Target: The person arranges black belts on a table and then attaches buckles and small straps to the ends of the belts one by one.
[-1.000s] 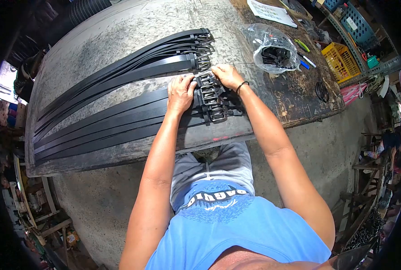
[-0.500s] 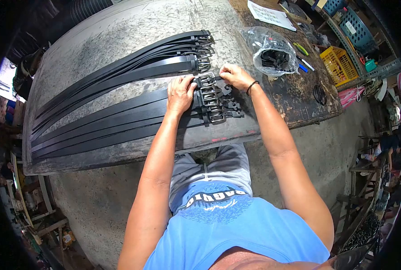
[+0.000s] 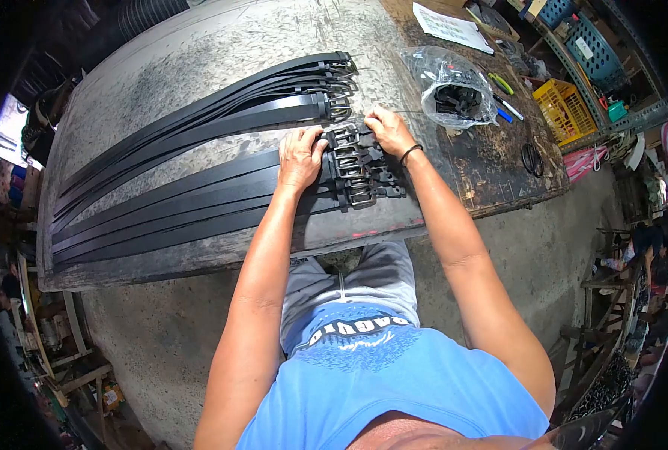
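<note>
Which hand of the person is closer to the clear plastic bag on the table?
The right hand. It rests on the buckles just beside the plastic bag, not touching it. The left hand lies farther away, on the belt straps beyond the buckles.

Your left hand [image 3: 301, 157] covers the straps beneath it; your right hand [image 3: 389, 132] hides the top buckle's far end; the bag's [image 3: 454, 90] contents stay unclear.

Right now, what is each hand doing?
Left hand: palm down, pressing on the near row of belts, gripping nothing.
Right hand: fingers pinching the top buckle of that row.
</note>
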`<act>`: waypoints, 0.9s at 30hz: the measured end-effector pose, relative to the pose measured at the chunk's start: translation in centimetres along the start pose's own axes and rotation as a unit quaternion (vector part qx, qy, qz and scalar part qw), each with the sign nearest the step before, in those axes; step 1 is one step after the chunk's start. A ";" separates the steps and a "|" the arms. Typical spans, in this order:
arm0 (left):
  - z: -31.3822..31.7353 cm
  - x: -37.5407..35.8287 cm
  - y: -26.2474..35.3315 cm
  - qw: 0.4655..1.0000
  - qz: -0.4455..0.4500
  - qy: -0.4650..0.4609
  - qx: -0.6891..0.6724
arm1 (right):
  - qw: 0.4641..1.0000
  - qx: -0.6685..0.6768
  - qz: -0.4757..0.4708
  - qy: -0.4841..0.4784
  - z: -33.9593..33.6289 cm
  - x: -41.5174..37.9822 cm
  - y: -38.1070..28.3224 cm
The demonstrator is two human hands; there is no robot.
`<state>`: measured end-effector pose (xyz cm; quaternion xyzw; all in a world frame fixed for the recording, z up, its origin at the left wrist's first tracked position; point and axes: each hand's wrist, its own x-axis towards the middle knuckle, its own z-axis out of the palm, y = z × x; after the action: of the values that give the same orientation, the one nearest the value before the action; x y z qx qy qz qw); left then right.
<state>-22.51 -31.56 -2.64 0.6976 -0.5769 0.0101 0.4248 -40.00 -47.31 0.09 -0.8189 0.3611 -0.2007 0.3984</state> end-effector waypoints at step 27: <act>-0.5 0.1 1.1 0.999 0.015 0.012 0.038 | 0.894 -0.408 0.066 0.173 -12.5 -0.8 4.3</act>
<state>-23.09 -31.27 -1.65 0.7042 -0.5815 0.0474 0.4045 -50.13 -54.88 4.15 -0.8358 0.5281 -0.1477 -0.0272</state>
